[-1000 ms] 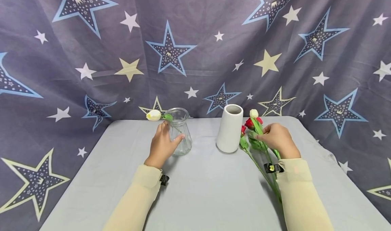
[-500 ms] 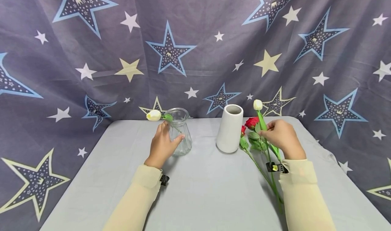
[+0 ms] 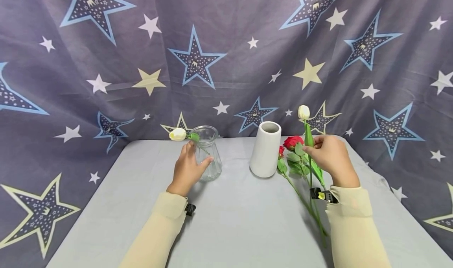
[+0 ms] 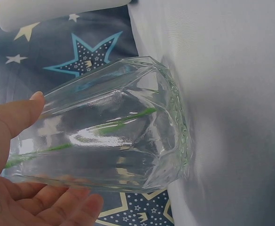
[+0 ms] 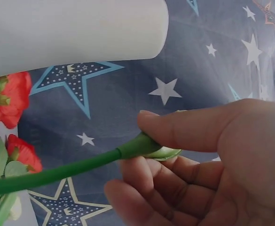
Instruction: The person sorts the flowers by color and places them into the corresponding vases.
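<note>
My left hand holds the clear glass vase from its left side, thumb and fingers on opposite sides of the glass. A white tulip leans out of its mouth to the left, and its green stem shows through the wall in the left wrist view. My right hand pinches another white tulip just below the bloom, between thumb and fingers at the leaf base. That tulip stands upright, its stem hanging down over the flowers on the table.
A white tapered vase stands between the hands, its mouth upward. Red roses with long green stems lie on the grey tablecloth to its right, under my right hand. A star-patterned curtain hangs behind the table.
My right hand has raised the white tulip up and slightly right, away from the roses, and the bloom now stands higher. The left hand and glass vase have stayed in place.
</note>
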`<state>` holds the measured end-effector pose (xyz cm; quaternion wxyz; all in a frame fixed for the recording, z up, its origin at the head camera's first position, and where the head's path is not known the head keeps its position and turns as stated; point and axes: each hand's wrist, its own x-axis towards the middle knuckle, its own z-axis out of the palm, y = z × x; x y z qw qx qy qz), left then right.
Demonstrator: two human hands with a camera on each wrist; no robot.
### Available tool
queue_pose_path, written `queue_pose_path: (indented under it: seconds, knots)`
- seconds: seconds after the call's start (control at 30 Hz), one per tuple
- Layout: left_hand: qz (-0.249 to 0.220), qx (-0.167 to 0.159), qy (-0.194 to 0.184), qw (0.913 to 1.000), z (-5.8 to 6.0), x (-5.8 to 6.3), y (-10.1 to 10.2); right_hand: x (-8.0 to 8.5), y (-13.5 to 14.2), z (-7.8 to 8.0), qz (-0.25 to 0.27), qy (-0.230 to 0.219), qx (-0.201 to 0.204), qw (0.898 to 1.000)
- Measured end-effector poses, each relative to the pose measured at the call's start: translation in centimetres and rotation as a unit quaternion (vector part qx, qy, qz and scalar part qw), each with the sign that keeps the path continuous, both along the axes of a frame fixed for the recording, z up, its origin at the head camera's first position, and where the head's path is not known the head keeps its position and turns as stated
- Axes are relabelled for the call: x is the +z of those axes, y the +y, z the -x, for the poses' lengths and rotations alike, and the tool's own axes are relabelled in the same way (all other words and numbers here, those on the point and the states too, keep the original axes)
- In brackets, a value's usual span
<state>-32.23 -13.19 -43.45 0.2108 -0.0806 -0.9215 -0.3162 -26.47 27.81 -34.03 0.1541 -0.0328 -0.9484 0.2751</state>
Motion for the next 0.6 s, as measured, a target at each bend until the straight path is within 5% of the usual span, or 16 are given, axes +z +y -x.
queue_pose_path:
  seconds: [0.6]
  knots:
    - [-0.001, 0.004, -0.002, 1.0000, 0.1, -0.1, 0.0, 1.8, -0.8, -1.7, 0.015, 0.017, 0.002, 1.000]
